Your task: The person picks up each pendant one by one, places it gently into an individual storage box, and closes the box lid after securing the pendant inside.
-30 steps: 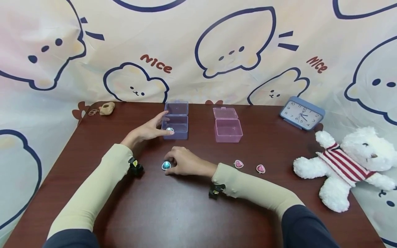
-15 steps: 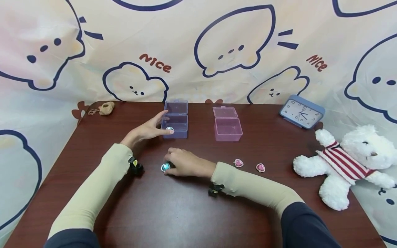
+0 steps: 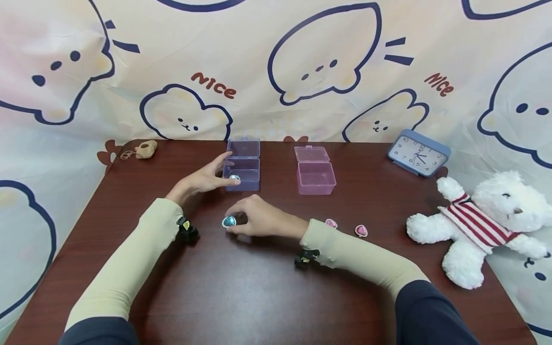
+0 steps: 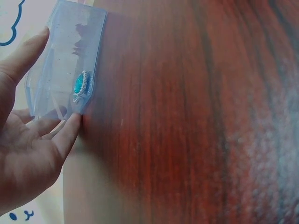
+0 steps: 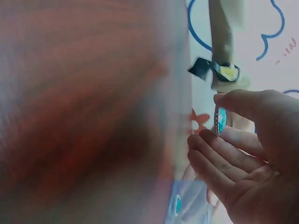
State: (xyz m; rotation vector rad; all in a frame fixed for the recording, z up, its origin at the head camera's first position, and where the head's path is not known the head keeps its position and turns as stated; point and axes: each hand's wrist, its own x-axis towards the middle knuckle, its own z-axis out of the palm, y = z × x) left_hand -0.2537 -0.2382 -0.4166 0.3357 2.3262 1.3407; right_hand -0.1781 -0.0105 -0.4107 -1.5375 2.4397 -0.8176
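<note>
A person in beige fabric sleeves (image 3: 116,263) works at a glossy red-brown table (image 3: 258,297), the right hand (image 3: 260,216) pinching a blue gem ornament with a pale beaded rim (image 3: 228,221), seemingly just above the tabletop. Partly hidden by the right sleeve lies one pink heart-shaped gem (image 3: 331,223); a second pink heart (image 3: 361,231) rests near it, with a white plush bear (image 3: 483,225) in a red-striped top well to the right. Farther back, the left hand (image 3: 202,179) holds the left end of a clear blue plastic box (image 3: 250,185), thumb across its front; another blue gem ornament (image 4: 80,84) sits inside. So far, one piece appears boxed, one is in hand and two lie outside any box. Beyond reach of either hand's fingers stands a clear pink plastic box (image 3: 316,188), lid open, a blue-framed clock (image 3: 418,153) farther right.
</note>
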